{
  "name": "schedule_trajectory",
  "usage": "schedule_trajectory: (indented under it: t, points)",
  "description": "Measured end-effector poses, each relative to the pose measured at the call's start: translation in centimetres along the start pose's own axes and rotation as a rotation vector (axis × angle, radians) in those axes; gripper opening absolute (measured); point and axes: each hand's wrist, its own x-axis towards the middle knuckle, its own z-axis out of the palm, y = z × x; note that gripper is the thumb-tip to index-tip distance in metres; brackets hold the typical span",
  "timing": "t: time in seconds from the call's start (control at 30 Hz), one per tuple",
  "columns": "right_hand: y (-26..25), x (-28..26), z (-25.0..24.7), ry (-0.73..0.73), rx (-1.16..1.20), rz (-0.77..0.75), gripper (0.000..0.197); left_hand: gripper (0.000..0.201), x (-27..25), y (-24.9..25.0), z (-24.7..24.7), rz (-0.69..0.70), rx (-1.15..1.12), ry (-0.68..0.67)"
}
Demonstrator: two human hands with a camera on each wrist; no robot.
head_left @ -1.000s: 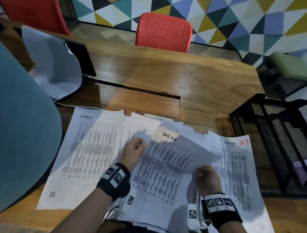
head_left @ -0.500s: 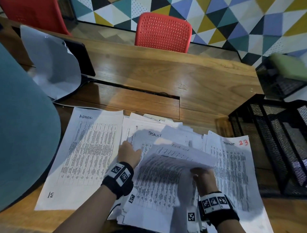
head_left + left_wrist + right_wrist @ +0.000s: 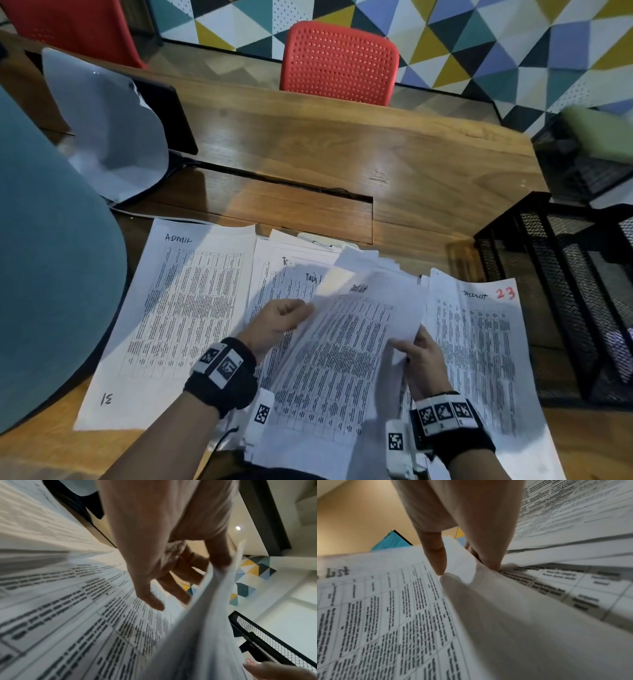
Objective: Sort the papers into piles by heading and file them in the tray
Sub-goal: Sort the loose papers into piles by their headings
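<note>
A printed sheet headed "Task list" (image 3: 346,346) is raised a little above the fanned middle stack of papers (image 3: 291,274). My left hand (image 3: 301,310) grips its left edge; in the left wrist view the left hand (image 3: 171,574) has curled fingers against the sheet (image 3: 211,615). My right hand (image 3: 407,346) pinches the right edge, and the right wrist view shows the right hand (image 3: 462,563) with its thumb on top of the sheet (image 3: 393,615) and fingers beneath. An "ADMIN" pile (image 3: 178,325) lies to the left. A "TASKLIST 23" pile (image 3: 479,359) lies to the right. The black mesh tray (image 3: 565,291) stands at the far right.
A wooden desk (image 3: 342,154) with a cable slot runs behind the papers. A curled blank sheet (image 3: 109,130) leans on a dark screen at the back left. A teal chair back (image 3: 44,257) fills the left edge. A red chair (image 3: 339,61) stands beyond the desk.
The sheet my right hand had flipped up has come down. My left hand has moved right to the sheet's left edge, and both hands now hold it over the middle stack.
</note>
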Motion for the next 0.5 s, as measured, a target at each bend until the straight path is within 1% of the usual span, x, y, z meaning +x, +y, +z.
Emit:
schedule_trajectory:
  t: [0.03,0.07,0.13,0.17,0.2,0.3,0.33,0.37,0.43,0.5]
  points:
    - [-0.2,-0.1,0.0,0.014,0.003,0.007,0.03,0.066,0.1,0.2,0.1,-0.031,-0.003,0.066]
    - [-0.3,-0.4,0.1,0.033,0.001,0.008,0.022,0.066,0.4,0.1,0.1,-0.05,0.015,0.186]
    - [-0.4,-0.7,0.2,0.055,-0.015,-0.004,0.02,0.049,1.6,-0.6,-0.2,-0.039,0.201,0.449]
    - [-0.4,-0.8,0.3,0.049,-0.014,-0.011,0.02,0.039,2.1,-0.8,-0.3,-0.041,0.295,0.531]
    - [-0.4,-0.9,0.4,0.05,-0.009,-0.01,0.02,0.034,2.6,-1.2,-0.3,-0.061,0.362,0.568]
    - [-0.2,-0.9,0.5,0.078,-0.014,-0.005,0.025,0.033,3.3,-2.1,-0.1,-0.152,0.359,0.521]
    - [-0.3,-1.0,0.5,0.085,-0.016,0.006,0.027,0.032,3.2,-2.1,-0.1,-0.159,0.405,0.522]
    - [-0.5,-1.1,0.6,0.074,-0.01,0.019,0.028,0.03,3.2,-2.3,-0.1,-0.161,0.499,0.531]
    - [-0.7,-1.3,0.6,0.077,-0.037,0.028,0.025,0.026,3.3,-2.6,-0.3,-0.132,0.632,0.575]
    - [-0.9,-1.1,0.6,0.137,-0.116,0.032,0.02,0.027,3.3,-2.6,-0.2,-0.11,0.601,0.623]
